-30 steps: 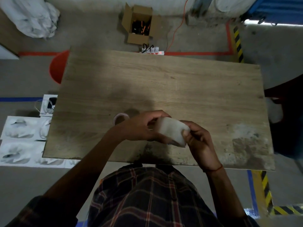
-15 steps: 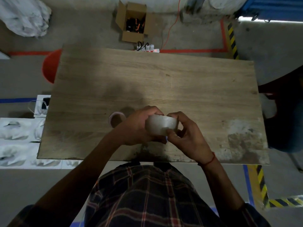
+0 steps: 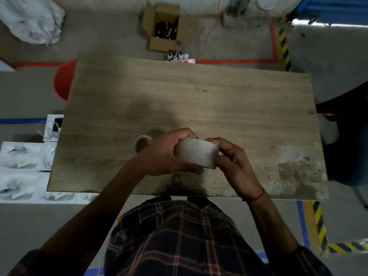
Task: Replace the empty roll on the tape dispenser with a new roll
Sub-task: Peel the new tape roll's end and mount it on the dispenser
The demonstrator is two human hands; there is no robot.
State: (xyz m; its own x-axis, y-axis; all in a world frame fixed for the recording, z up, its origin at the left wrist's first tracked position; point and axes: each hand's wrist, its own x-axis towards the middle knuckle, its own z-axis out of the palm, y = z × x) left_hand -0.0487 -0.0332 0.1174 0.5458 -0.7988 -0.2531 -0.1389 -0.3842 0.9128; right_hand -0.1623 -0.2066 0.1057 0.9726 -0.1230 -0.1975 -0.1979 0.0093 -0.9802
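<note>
A wide, pale new tape roll [image 3: 196, 152] is held over the near middle of the wooden table [image 3: 219, 100], its outer face turned up toward me. My left hand [image 3: 165, 154] wraps its left side, and my right hand [image 3: 232, 162] pinches its right edge. A small blue bit [image 3: 203, 169] shows under the roll; the dispenser itself is hidden by my hands. The thin empty roll core [image 3: 140, 143] lies flat on the table just left of my left hand.
A red stool [image 3: 62, 80] stands at the table's far left corner. An open cardboard box [image 3: 162, 26] and a power strip [image 3: 179, 57] sit on the floor beyond. White packets [image 3: 23, 166] lie on the floor at left. A dark-clothed person [image 3: 346, 140] is at right.
The roll has turned in my hands from tilted to level with its outer face up. My right fingers have shifted along its right edge.
</note>
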